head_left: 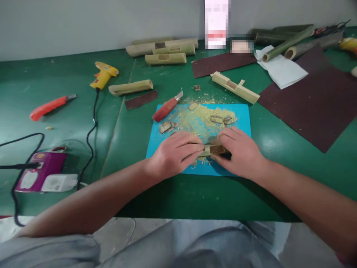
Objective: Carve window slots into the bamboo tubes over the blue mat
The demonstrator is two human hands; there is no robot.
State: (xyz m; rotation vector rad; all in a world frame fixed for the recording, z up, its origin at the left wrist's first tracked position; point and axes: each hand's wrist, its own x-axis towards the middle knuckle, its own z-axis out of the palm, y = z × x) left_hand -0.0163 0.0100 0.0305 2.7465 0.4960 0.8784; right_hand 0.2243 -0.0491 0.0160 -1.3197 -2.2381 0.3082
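Low over the blue mat [242, 111] lies a bamboo tube [206, 150] with an opening cut in its upper side. My left hand [177, 152] grips its left end, fingers pressed together over it. At the other end my right hand [242, 149] is wrapped round the tube beside the opening. Both hands hide much of the bamboo. Beyond them, pale shavings [200, 117] and several bamboo chips [216, 119] are scattered on the mat. A red-handled carving knife [167, 108] rests across the mat's upper left edge, blade pointing away.
Notched bamboo pieces [166, 58] lie by the wall, another [235, 88] right of the shavings. Dark sandpaper sheets [309, 104] and a white paper [287, 72] cover the right. Leftward are a yellow glue gun [103, 75], a red cutter [51, 107] and a purple power strip [41, 173] with cords.
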